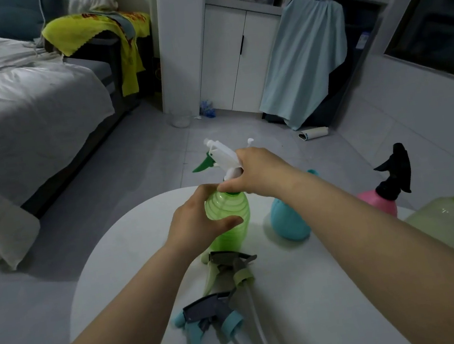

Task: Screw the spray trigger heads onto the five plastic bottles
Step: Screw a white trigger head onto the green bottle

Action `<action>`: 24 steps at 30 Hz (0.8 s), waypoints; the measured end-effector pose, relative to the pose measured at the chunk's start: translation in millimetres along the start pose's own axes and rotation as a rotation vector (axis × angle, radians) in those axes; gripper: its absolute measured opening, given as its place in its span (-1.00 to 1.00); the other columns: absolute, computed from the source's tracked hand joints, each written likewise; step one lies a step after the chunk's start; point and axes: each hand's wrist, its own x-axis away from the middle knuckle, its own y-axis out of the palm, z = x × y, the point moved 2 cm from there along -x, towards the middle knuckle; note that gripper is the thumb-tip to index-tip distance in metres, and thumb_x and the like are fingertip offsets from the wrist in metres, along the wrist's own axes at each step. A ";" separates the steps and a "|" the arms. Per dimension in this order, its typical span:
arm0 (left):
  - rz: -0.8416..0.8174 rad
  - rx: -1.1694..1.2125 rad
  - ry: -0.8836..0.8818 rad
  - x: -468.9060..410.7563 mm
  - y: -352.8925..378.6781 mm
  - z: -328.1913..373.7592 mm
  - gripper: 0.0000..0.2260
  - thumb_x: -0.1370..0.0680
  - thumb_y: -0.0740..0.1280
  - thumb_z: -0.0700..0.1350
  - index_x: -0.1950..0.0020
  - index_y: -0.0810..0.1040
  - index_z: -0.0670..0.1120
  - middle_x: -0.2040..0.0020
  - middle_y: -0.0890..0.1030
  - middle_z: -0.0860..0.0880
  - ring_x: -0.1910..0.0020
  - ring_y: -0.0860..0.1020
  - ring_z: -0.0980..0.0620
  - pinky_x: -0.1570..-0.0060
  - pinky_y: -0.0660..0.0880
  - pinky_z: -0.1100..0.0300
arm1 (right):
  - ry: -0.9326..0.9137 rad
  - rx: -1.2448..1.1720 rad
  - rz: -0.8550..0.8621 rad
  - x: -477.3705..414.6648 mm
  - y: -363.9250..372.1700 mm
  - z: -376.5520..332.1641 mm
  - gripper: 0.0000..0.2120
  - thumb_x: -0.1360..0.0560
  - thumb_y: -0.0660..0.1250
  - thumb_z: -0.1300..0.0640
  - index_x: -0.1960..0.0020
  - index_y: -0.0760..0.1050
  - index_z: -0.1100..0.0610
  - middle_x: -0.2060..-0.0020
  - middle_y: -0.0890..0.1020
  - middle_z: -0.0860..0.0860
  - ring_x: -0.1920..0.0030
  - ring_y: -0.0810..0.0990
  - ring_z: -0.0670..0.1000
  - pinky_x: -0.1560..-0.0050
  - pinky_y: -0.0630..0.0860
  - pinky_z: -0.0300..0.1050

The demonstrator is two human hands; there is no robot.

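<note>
A green ribbed bottle [230, 214] stands on the white round table [122, 260], and my left hand [197, 222] is wrapped around its body. My right hand [257, 170] pinches the collar of a white trigger head with a green lever [219, 155] that sits on the bottle's neck. Two loose trigger heads lie nearer me: an olive and grey one [229, 266] and a light blue and grey one [210, 315], both with tubes. A blue bottle [287, 218] stands open-necked. A pink bottle [377, 204] carries a black trigger head [396, 169]. A pale yellow bottle [448, 217] stands at the right.
A bed with a white sheet [18, 112] lies to the left. White cabinets [230, 56] and a hanging light blue cloth [305, 54] are behind the table. A lint roller [313, 133] and a clear bowl [180, 118] lie on the tiled floor.
</note>
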 end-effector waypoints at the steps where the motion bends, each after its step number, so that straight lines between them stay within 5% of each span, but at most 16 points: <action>1: -0.002 -0.015 0.001 -0.2 0.0 0.8 -0.45 -0.27 0.48 0.03 -0.19 0.36 0.00 -0.19 0.53 -0.03 -0.17 0.46 -0.08 -0.01 0.32 0.17 | 0.020 0.002 0.011 0.9 2.0 1.2 -0.66 -0.33 0.39 -0.05 0.07 0.35 0.11 0.32 0.43 -0.04 0.31 0.43 -0.04 0.38 0.33 -0.19; 6: -0.020 -0.043 -0.008 -1.0 -1.9 1.7 -0.44 -0.27 0.47 0.04 -0.20 0.35 -0.02 -0.21 0.52 -0.04 -0.19 0.45 -0.11 -0.01 0.32 0.15 | -0.001 0.111 -0.003 1.4 -1.4 0.9 -0.61 -0.33 0.34 -0.15 0.05 0.27 0.06 0.34 0.34 -0.13 0.33 0.35 -0.14 0.41 0.23 -0.18; 9: -0.028 -0.051 -0.005 -0.7 -2.2 2.1 -0.40 -0.27 0.47 0.05 -0.24 0.32 -0.01 -0.24 0.50 -0.04 -0.21 0.44 -0.11 -0.05 0.34 0.11 | -0.040 -0.119 -0.148 4.4 -0.7 0.3 -0.56 -0.35 0.37 0.08 -0.13 0.24 0.09 0.22 0.41 -0.10 0.21 0.44 -0.07 0.34 0.33 -0.20; 12: -0.019 -0.062 -0.005 0.3 -1.6 2.5 -0.38 -0.28 0.46 0.05 -0.26 0.31 -0.02 -0.25 0.50 -0.05 -0.21 0.44 -0.12 -0.07 0.34 0.10 | -0.043 -0.260 -0.127 6.5 1.9 6.7 -0.66 -0.36 0.35 0.22 -0.10 0.39 0.12 0.10 0.56 -0.02 0.03 0.51 0.05 0.11 0.45 -0.21; 15: -0.011 -0.059 -0.001 1.6 -1.4 2.6 -0.39 -0.28 0.46 0.05 -0.25 0.32 -0.02 -0.24 0.51 -0.06 -0.20 0.44 -0.12 -0.06 0.34 0.09 | -0.022 -0.215 -0.013 5.5 5.0 7.0 -0.74 -0.32 0.42 0.08 0.05 0.45 0.08 0.23 0.52 -0.06 0.09 0.50 0.03 0.19 0.41 -0.22; 18: -0.010 -0.054 0.003 1.6 -1.3 3.4 -0.43 -0.28 0.46 0.04 -0.20 0.34 -0.05 -0.22 0.51 -0.07 -0.19 0.45 -0.12 -0.05 0.34 0.10 | 0.042 -0.037 0.156 5.0 13.0 6.0 -0.57 -0.29 0.40 -0.12 0.00 0.43 0.13 0.14 0.53 0.02 0.08 0.51 0.07 0.06 0.46 -0.03; 20: -0.011 -0.049 0.008 1.3 -1.5 3.3 -0.43 -0.28 0.47 0.04 -0.20 0.34 -0.05 -0.23 0.51 -0.07 -0.20 0.44 -0.11 -0.08 0.35 0.08 | 0.057 -0.186 0.134 7.4 14.6 11.0 -0.50 -0.30 0.39 -0.11 -0.11 0.39 0.14 0.03 0.53 0.02 0.02 0.50 0.04 0.07 0.48 -0.08; 24: -0.026 0.002 0.016 1.1 -1.2 0.3 -0.40 -0.28 0.47 0.02 -0.25 0.33 -0.01 -0.25 0.49 -0.04 -0.23 0.43 -0.07 -0.10 0.32 0.14 | -0.029 -0.650 -0.032 18.3 11.1 31.7 -0.40 -0.38 0.36 0.24 -0.35 0.22 0.10 -0.25 0.43 0.01 -0.19 0.46 -0.03 -0.13 0.47 -0.24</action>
